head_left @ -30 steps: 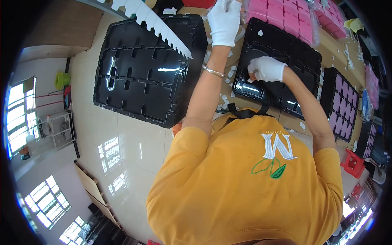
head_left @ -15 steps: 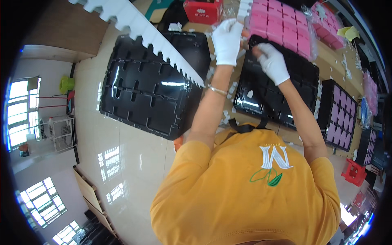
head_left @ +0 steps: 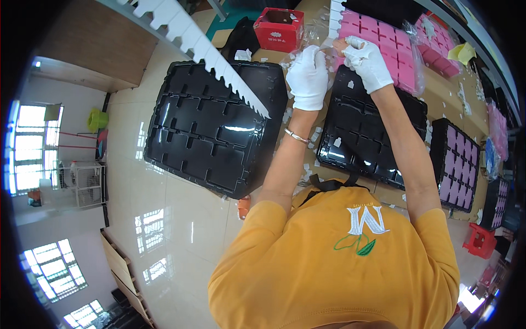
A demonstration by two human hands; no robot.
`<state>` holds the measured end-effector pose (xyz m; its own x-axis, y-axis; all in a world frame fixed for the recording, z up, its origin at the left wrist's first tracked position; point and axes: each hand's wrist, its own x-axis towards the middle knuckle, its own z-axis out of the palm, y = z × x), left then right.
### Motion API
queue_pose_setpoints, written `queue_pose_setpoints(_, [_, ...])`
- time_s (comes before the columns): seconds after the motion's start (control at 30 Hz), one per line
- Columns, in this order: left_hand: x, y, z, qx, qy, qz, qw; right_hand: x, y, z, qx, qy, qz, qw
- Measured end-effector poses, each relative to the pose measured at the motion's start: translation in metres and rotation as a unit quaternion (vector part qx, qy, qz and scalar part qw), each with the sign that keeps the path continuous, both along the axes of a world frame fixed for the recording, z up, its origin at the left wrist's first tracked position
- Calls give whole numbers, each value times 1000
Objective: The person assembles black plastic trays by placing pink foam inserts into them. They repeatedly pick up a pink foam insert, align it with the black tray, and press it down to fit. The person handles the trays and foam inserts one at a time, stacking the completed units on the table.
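Both my hands wear white gloves and are raised close together over the far edge of a black plastic tray (head_left: 356, 131) with moulded compartments. My left hand (head_left: 308, 79) is closed, fingers curled in a pinch. Beside it, my right hand (head_left: 368, 63) is pinched too, its bare fingertips pointing at the left hand. A pale, thin bit shows between the fingertips, too small to name. Just beyond the hands lies a pink tray (head_left: 378, 41) with raised blocks, next to a white strip with a notched edge (head_left: 336, 19).
A stack of black trays (head_left: 203, 131) stands at the left, with a white toothed rail (head_left: 213, 63) crossing above it. A red box (head_left: 278, 30) sits at the back. Trays with purple blocks (head_left: 457, 159) and a red stool (head_left: 479, 240) are on the right. White scraps lie scattered around.
My right hand has moved up and away from the black tray toward the left hand. The left hand has turned and its fingers have curled. The view has shifted slightly.
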<state>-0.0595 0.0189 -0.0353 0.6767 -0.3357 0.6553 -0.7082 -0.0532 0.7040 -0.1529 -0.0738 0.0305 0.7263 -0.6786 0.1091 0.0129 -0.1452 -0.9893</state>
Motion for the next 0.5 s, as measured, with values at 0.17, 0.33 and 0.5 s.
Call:
queue_pose_setpoints(0.17, [3,-3,1,-15,-30,-29,999,-54,-23,3,-6,48,57,997])
queue_pose_setpoints(0.33, [12,6,21,-22,264,-194,945,-157,-92,2,-322,169,155,919])
queue_pose_setpoints(0.5, [1,3,37,-23,297,-157,942,-242,-161,-47,-417,397,139,806])
